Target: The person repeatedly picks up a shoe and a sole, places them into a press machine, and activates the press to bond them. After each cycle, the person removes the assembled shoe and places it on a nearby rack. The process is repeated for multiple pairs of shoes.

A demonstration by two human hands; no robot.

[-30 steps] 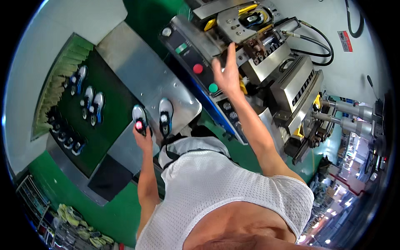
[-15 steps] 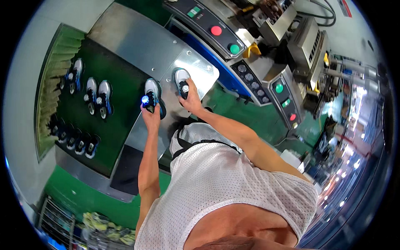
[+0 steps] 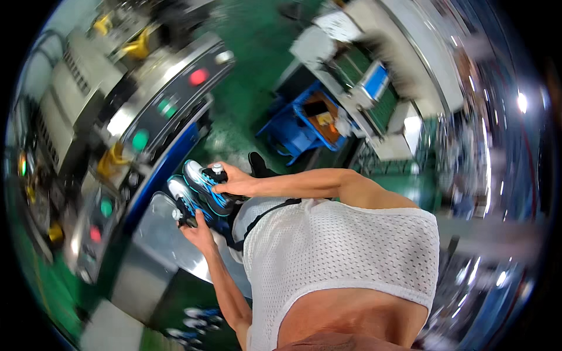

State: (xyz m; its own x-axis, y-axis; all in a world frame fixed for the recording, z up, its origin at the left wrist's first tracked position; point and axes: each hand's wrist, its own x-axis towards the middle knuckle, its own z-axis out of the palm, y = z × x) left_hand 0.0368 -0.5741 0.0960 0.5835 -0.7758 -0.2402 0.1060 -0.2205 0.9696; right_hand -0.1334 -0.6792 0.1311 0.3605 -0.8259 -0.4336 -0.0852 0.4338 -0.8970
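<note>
My left hand (image 3: 199, 235) is closed round a silver, black and blue sports shoe (image 3: 180, 192), its toe pointing up and to the left. A second, matching sports shoe (image 3: 201, 177) is in my right hand (image 3: 235, 180), close beside the first. A small round pale knob (image 3: 177, 214) stands out at the heel end of the left shoe. Another such knob (image 3: 218, 168) shows by the fingers on the right shoe. Both shoes are held in front of my waist, over the edge of a metal table (image 3: 153, 234).
Left of me stands a machine with a control panel (image 3: 164, 111) bearing red and green buttons. A blue cart (image 3: 293, 131) holding small items is ahead, near a pale machine with a brush-like opening. More shoes (image 3: 202, 319) rest on a green surface at the lower left.
My view has swung to the right, away from the green surface with the rows of shoes. The two shoes, apart over the metal table before, are now close together in my hands.
</note>
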